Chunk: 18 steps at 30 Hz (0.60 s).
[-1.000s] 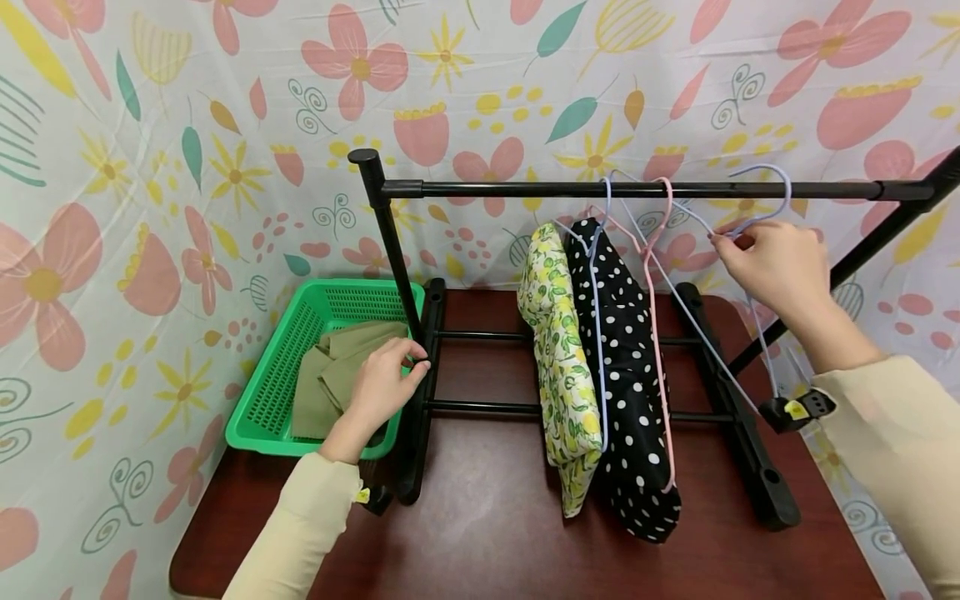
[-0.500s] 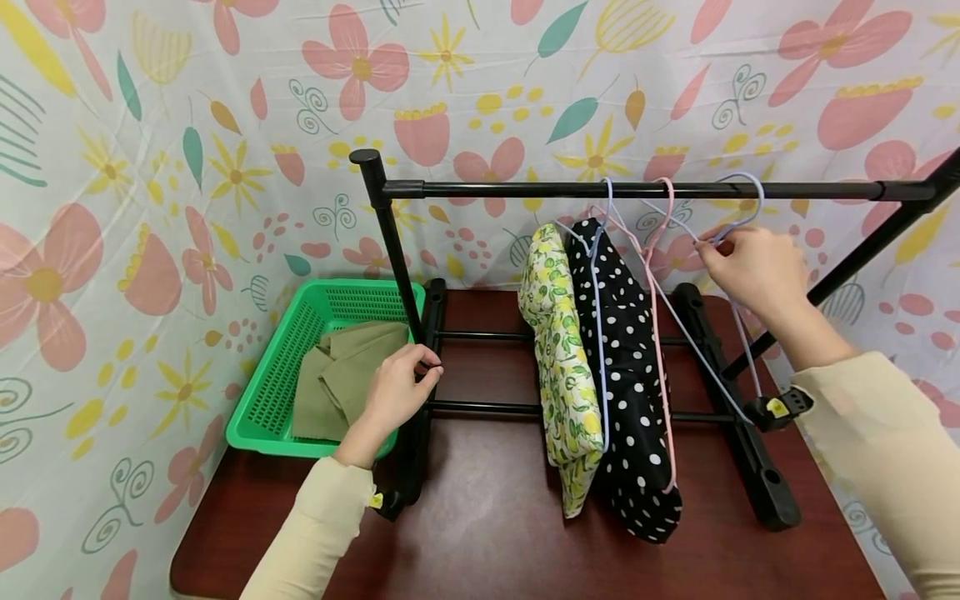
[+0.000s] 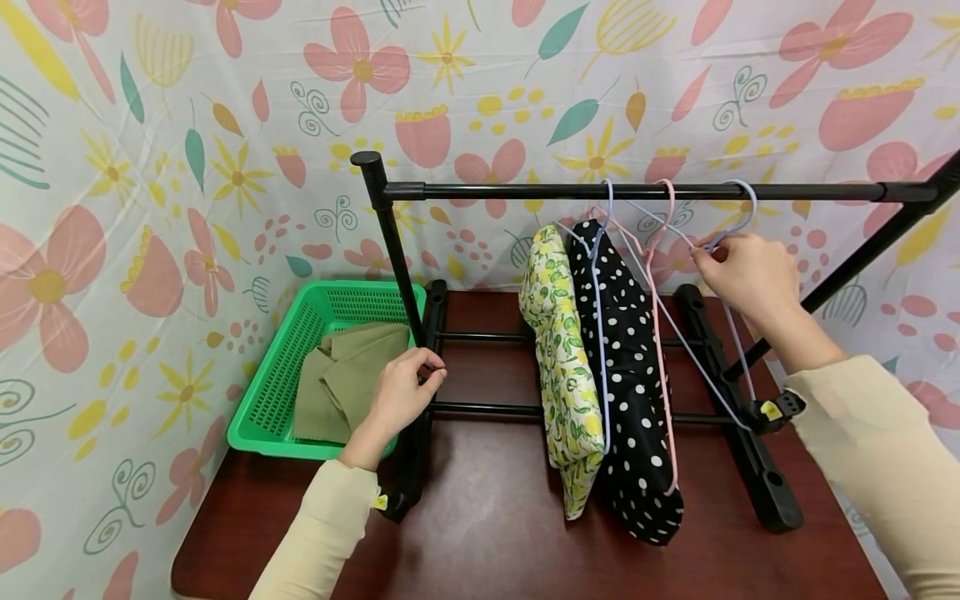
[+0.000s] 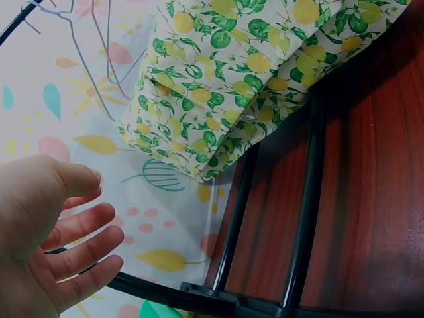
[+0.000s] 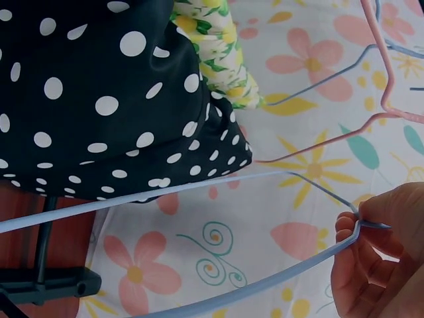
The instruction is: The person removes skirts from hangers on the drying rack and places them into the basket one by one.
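Observation:
My right hand point(image 3: 753, 279) pinches a pale blue hanger point(image 5: 291, 266) at its neck, under the hook. The hook lies over the black rail point(image 3: 510, 192), and the hanger carries no clothing. To its left hang a black polka-dot garment point(image 3: 630, 400) on a pink hanger point(image 3: 661, 358) and a lemon-print garment point(image 3: 562, 358) on another blue hanger. My left hand point(image 3: 397, 400) holds nothing; it hovers beside the rack's left upright, its fingers relaxed in the left wrist view.
A green basket point(image 3: 262, 392) with folded olive cloth point(image 3: 330, 392) stands left of the rack. The rack's black feet point(image 3: 750, 442) and lower crossbars rest on the dark red tabletop point(image 3: 487, 517). Flower-print fabric point(image 3: 465, 83) covers the walls behind and left.
My right hand has moved left with the blue hanger, bringing its hook down over the rail. My left hand has shifted slightly right and down. The hanging garments have stayed put.

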Each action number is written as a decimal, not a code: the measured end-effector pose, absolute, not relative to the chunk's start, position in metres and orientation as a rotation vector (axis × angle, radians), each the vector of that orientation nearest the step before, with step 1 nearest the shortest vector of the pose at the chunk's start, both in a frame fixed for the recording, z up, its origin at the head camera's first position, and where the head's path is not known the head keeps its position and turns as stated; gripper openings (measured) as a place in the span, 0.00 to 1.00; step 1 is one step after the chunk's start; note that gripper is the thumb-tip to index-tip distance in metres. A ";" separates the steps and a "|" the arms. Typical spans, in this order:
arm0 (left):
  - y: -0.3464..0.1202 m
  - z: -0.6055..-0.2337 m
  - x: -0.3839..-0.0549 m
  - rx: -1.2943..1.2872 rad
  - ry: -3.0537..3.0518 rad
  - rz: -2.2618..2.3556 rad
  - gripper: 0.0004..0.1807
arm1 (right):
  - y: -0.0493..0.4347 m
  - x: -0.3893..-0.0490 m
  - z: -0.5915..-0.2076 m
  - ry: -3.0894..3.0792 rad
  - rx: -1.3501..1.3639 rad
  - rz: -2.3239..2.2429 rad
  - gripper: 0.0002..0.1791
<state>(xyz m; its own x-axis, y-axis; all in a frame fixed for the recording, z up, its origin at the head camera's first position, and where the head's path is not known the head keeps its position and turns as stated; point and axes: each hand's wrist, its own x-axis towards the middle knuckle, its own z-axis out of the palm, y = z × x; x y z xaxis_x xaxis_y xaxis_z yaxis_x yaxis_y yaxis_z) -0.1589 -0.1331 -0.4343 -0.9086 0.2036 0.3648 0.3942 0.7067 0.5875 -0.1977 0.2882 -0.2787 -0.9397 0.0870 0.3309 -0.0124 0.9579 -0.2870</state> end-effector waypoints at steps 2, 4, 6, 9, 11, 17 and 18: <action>-0.133 -0.435 -0.159 -0.472 -2.645 -1.011 0.02 | 0.288 -0.198 -0.279 -2.764 -0.053 0.408 0.24; -0.133 -0.435 -0.158 -0.466 -2.650 -1.026 0.02 | 0.287 -0.198 -0.278 -2.765 -0.052 0.405 0.24; -0.133 -0.436 -0.158 -0.461 -2.650 -1.036 0.03 | 0.287 -0.198 -0.278 -2.761 -0.047 0.401 0.24; -0.132 -0.437 -0.158 -0.457 -2.648 -1.051 0.03 | 0.287 -0.198 -0.279 -2.746 -0.029 0.396 0.23; -0.132 -0.437 -0.158 -0.456 -2.645 -1.056 0.02 | 0.287 -0.198 -0.280 -2.728 -0.008 0.397 0.23; -0.133 -0.439 -0.158 -0.455 -2.638 -1.052 0.03 | 0.287 -0.198 -0.282 -2.680 0.019 0.408 0.22; -0.133 -0.439 -0.158 -0.455 -2.636 -1.050 0.03 | 0.287 -0.198 -0.282 -2.677 0.021 0.409 0.21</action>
<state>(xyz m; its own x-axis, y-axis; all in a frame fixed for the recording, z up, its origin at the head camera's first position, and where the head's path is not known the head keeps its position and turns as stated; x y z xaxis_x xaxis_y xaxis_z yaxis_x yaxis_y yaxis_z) -0.1579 -0.1326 -0.4394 -0.9152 0.1886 0.3561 0.3818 0.6887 0.6164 -0.1983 0.2867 -0.2817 -0.9074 0.0489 0.4175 -0.0780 0.9563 -0.2817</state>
